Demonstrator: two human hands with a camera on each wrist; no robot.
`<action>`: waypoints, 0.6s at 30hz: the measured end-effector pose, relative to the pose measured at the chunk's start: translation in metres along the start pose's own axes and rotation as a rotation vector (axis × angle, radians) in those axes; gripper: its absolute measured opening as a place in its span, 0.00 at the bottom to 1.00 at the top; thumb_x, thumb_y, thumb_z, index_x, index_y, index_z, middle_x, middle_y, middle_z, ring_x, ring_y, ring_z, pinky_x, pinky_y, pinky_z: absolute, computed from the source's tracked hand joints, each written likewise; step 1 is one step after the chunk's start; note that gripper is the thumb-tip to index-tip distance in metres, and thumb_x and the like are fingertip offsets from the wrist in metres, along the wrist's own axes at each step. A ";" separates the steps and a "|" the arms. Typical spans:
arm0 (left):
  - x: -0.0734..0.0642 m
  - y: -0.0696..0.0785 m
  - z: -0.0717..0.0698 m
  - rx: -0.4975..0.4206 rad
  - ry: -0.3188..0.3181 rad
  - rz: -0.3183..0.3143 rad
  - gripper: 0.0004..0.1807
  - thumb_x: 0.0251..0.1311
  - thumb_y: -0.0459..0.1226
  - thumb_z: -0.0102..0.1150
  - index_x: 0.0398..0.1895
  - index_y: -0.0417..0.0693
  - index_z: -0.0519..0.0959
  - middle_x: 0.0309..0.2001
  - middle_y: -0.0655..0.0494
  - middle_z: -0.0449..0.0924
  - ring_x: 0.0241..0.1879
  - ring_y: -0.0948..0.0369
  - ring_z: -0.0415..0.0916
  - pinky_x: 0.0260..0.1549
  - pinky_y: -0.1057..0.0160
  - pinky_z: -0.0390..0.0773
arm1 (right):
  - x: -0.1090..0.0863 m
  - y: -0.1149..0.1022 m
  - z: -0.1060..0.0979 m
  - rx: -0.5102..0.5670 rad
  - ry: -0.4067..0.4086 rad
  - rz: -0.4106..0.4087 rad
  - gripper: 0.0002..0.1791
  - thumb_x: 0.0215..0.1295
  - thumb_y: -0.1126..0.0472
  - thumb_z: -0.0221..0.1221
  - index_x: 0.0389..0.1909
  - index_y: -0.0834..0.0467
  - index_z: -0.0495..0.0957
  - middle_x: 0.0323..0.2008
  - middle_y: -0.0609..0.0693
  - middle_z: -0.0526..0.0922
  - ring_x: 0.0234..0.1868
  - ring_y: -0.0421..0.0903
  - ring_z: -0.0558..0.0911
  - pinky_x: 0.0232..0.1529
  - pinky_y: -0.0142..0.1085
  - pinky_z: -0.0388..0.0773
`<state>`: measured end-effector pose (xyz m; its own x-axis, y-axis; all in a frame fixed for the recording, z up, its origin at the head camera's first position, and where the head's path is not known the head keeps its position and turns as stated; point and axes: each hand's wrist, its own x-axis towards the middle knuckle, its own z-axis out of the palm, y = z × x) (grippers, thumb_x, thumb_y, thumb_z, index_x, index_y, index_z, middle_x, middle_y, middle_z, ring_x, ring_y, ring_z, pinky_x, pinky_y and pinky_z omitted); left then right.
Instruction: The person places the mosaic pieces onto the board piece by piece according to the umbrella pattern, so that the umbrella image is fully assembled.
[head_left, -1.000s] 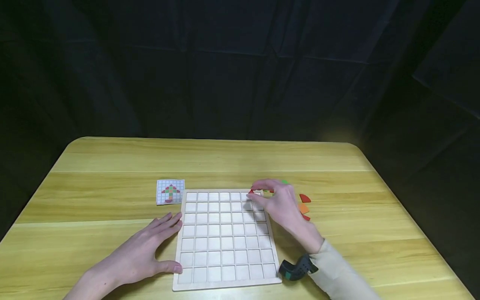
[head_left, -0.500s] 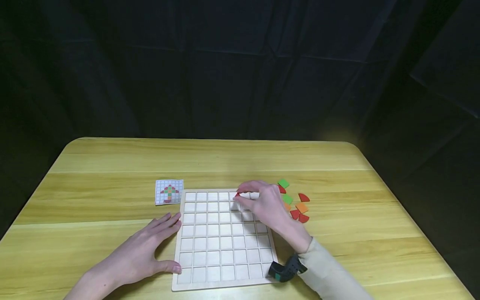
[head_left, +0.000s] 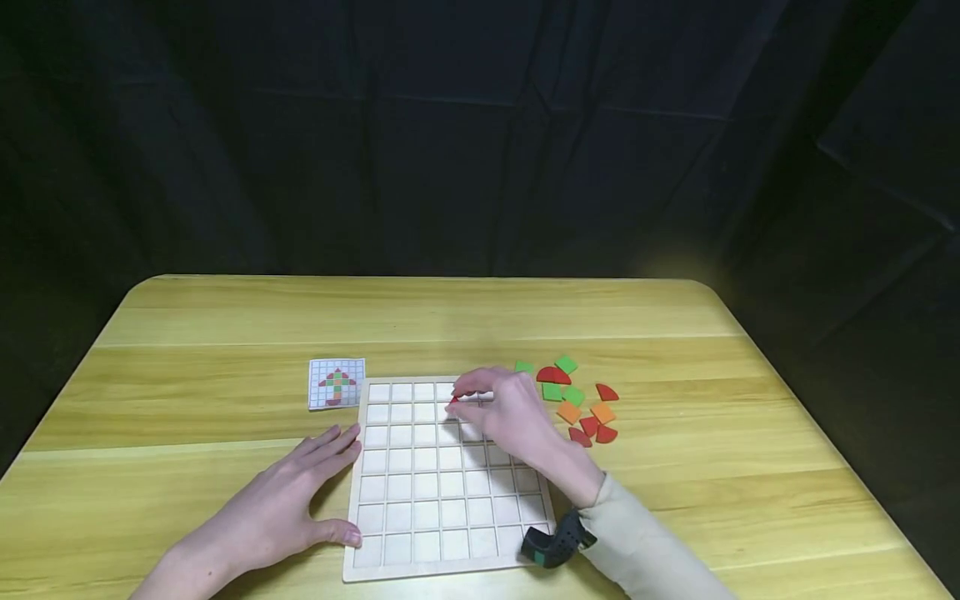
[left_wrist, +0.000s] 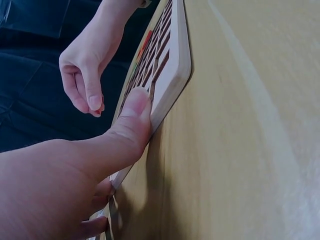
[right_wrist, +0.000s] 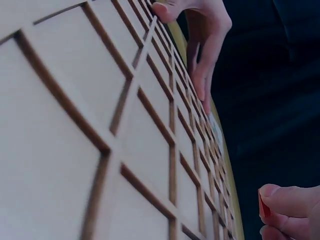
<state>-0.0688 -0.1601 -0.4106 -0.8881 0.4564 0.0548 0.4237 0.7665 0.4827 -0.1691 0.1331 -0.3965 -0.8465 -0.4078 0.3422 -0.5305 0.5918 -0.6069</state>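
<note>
The white gridded wooden board (head_left: 425, 487) lies flat on the table. My left hand (head_left: 281, 500) rests along its left side, fingers spread, with the thumb on the near left edge in the left wrist view. Over the far part of the board, my right hand (head_left: 517, 421) pinches a small red piece (head_left: 453, 401) between thumb and fingers. In the right wrist view this red piece (right_wrist: 265, 206) appears thin and edge-on, held above the grid; its full outline is mostly hidden by the fingers.
Loose pieces lie right of the board: green squares (head_left: 552, 392), orange squares (head_left: 602, 412) and red rounded pieces (head_left: 607, 391), several in all. A printed card (head_left: 337, 383) with a coloured grid pattern lies beyond the board's far left corner. A dark curtain (head_left: 450, 167) hangs behind the table.
My right hand has moved left across the far part of the board with the red piece, uncovering loose pieces on the right. The left hand stays at the board's left side.
</note>
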 end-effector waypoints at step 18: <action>0.000 0.000 -0.001 -0.002 -0.006 0.001 0.58 0.44 0.72 0.58 0.72 0.42 0.68 0.76 0.49 0.60 0.73 0.41 0.58 0.65 0.38 0.67 | -0.002 0.012 0.023 -0.045 0.025 -0.080 0.09 0.52 0.60 0.76 0.34 0.54 0.87 0.32 0.44 0.87 0.34 0.40 0.83 0.33 0.29 0.81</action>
<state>-0.0683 -0.1604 -0.4099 -0.8865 0.4600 0.0505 0.4244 0.7648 0.4847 -0.1730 0.1252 -0.4210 -0.8022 -0.4376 0.4063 -0.5971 0.5892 -0.5444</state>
